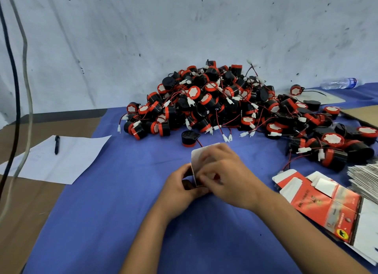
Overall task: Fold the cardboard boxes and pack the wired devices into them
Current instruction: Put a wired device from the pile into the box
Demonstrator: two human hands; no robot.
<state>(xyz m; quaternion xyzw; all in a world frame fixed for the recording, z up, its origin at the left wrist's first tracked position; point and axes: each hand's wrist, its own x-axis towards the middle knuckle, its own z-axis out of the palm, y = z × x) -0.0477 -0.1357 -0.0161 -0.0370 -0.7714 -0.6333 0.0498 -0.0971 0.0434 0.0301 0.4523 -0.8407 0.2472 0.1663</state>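
Cardboard box (pixel 197 158) in both hands; device pile (pixel 225 102) behind, flat cartons (pixel 319 194) beside.

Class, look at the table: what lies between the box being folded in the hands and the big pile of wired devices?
In the head view, one stray black device on bare blue cloth lies between the box and the pile.

Body in view: two forearms and hands | left hand (pixel 180 189): bare, no glove, ring or watch | right hand (pixel 227 177): bare, same | sleeves: none visible on either forearm
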